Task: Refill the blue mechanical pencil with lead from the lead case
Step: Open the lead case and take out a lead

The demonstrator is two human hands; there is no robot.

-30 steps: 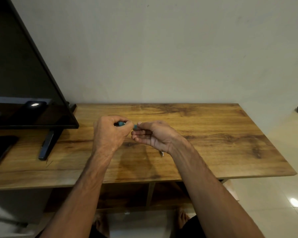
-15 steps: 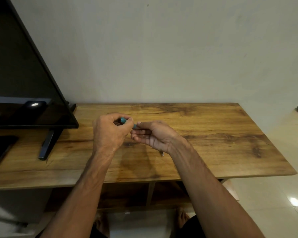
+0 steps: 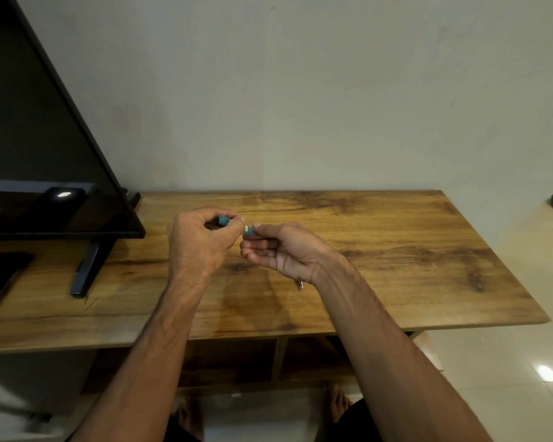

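currently the right hand is nearest the camera of the two, palm turned up, fingers curled around the blue mechanical pencil. only the teal upper end of the pencil shows past the fingertips; its metal tip pokes out below the heel of the hand, so the barrel runs hidden through the fist. the grip is closed on the pencil.

just beyond and to the left, the left hand pinches a small teal piece between thumb and forefinger, a narrow closed grip. compared with half a second and one second ago, this piece sits slightly higher and a little more apart from the pencil end, while both hands hold almost the same place over the table. judged from this, the piece is likely the pencil's cap coming off the barrel, which would open the lead tube for filling; it could instead be the lead case, as the pictures are too small to tell.

containers: no lead case can be identified with certainty, and no lead is visible. whether the barrel holds lead cannot be told.

farther back at the left stands a dark screen on its foot.
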